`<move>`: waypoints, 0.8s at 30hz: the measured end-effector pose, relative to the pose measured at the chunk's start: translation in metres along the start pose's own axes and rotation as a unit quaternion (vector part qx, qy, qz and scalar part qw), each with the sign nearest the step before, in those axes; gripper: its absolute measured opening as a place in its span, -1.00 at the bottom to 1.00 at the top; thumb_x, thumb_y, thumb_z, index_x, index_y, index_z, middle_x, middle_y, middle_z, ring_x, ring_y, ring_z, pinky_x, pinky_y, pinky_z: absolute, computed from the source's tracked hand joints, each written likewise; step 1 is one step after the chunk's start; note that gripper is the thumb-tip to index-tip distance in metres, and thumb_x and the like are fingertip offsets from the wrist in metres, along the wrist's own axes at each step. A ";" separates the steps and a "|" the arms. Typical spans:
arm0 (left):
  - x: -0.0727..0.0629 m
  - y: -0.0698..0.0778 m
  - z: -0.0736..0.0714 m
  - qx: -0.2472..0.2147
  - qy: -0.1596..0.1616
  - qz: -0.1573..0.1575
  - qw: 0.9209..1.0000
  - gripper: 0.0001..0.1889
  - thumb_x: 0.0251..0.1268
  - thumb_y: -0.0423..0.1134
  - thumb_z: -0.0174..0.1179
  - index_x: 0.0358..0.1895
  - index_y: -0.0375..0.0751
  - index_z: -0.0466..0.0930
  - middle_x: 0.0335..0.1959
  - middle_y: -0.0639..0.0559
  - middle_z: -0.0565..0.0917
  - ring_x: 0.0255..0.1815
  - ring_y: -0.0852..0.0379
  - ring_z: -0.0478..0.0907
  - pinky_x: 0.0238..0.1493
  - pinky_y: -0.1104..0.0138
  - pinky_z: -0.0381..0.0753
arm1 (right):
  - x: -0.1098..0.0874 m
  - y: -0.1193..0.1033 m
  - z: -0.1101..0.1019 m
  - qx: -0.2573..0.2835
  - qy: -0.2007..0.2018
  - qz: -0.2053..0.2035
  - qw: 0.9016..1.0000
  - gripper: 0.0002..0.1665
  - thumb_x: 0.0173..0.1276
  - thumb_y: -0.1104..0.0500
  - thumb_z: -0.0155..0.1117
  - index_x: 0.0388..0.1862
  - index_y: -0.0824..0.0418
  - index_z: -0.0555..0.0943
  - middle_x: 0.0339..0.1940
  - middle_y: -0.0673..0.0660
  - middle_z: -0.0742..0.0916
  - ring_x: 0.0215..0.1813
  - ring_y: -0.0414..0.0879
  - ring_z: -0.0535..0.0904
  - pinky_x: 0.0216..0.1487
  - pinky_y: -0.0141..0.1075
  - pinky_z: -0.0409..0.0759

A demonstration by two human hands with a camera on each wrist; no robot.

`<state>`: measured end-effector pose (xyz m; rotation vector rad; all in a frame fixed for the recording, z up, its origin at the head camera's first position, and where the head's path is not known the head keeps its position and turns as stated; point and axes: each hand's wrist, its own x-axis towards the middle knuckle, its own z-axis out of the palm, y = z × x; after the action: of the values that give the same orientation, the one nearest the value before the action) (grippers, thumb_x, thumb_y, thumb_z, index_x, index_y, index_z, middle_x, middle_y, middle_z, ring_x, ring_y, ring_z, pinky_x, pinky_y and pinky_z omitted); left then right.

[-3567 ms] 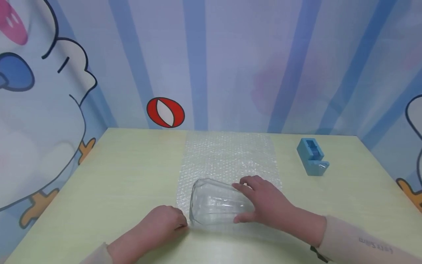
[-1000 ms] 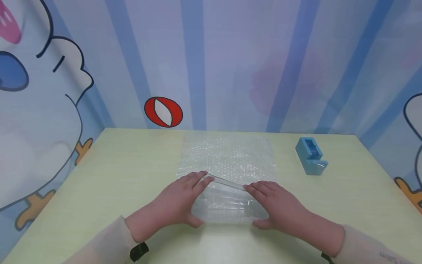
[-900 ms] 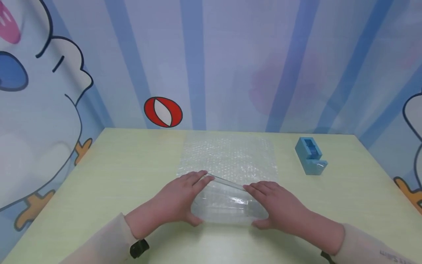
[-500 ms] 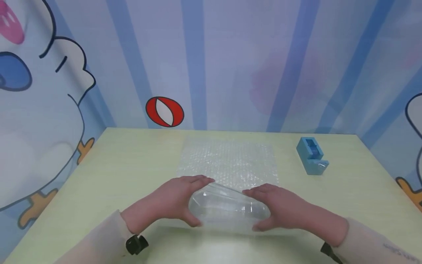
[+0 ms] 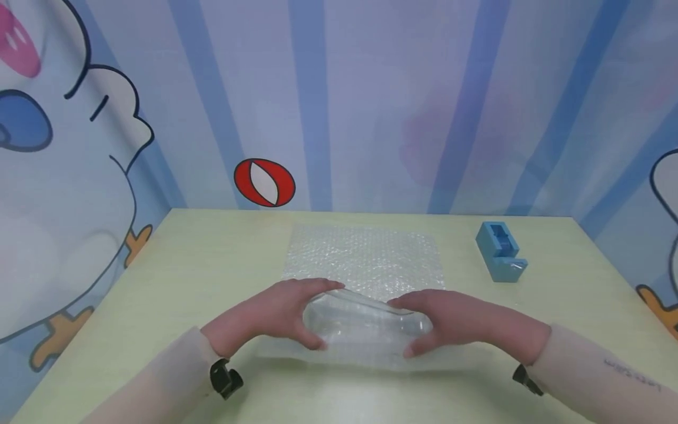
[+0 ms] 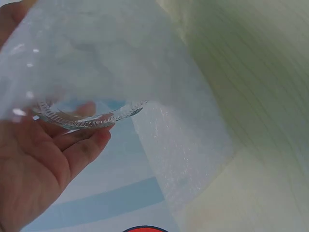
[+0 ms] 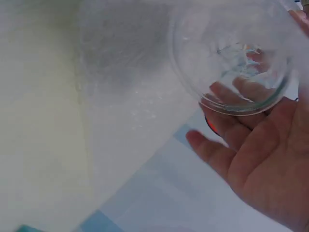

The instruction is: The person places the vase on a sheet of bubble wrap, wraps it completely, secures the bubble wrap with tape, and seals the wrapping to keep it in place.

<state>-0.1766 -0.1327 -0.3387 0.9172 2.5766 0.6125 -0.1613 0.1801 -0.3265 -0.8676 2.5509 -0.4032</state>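
Observation:
A clear glass cup (image 5: 365,300) lies on its side, with a sheet of bubble wrap (image 5: 365,256) bent round its near side. My left hand (image 5: 278,312) grips its left end, thumb on the near side and fingers over the top. At the other end my right hand (image 5: 450,315) holds it the same way. The left wrist view shows the ridged glass edge (image 6: 91,122) resting on fingers under the wrap. In the right wrist view the round cup end (image 7: 236,108) sits above the curled fingers, and the wrap hangs beside it.
A blue tape dispenser (image 5: 500,253) stands at the right on the pale yellow table (image 5: 212,253). Behind the table rises a printed cloth backdrop (image 5: 365,118). Dark straps (image 5: 225,380) sit at both wrists.
My left hand has gone from the wrap's near left corner onto the cup's left end. The wrap's near part has come up over the cup, and its far edge has slid toward me.

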 end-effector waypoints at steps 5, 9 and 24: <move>0.007 0.000 0.000 -0.022 -0.017 -0.019 0.999 -0.03 0.05 -0.04 0.45 0.58 -0.10 0.22 0.57 -0.06 0.37 0.58 -0.11 0.33 0.54 -0.07 0.38 | -0.008 -0.013 0.010 -0.175 0.087 0.026 0.980 -0.15 0.20 -0.32 0.44 0.34 0.13 0.59 0.32 0.17 0.69 0.37 0.17 0.59 0.34 0.14 0.55; 0.010 -0.002 -0.003 -0.047 -0.042 -0.022 0.998 -0.01 0.05 -0.09 0.41 0.60 -0.10 0.14 0.59 -0.09 0.30 0.57 -0.11 0.30 0.54 -0.08 0.36 | -0.015 -0.028 0.037 -0.263 0.146 0.047 0.952 -0.32 0.38 -0.14 0.35 0.37 0.15 0.56 0.34 0.12 0.68 0.37 0.09 0.59 0.35 0.10 0.56; 0.010 -0.005 -0.008 -0.085 -0.065 -0.011 0.994 -0.01 0.03 -0.01 0.51 0.55 -0.08 0.18 0.50 -0.10 0.37 0.46 -0.10 0.34 0.47 -0.11 0.40 | -0.001 -0.022 0.064 -0.321 0.296 -0.029 0.899 -0.39 0.45 -0.03 0.31 0.38 0.22 0.55 0.34 0.09 0.69 0.36 -0.02 0.61 0.37 -0.05 0.58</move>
<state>-0.1901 -0.1322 -0.3361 0.8414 2.3740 0.7285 -0.1189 0.1548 -0.3735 -1.1830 3.3078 0.2345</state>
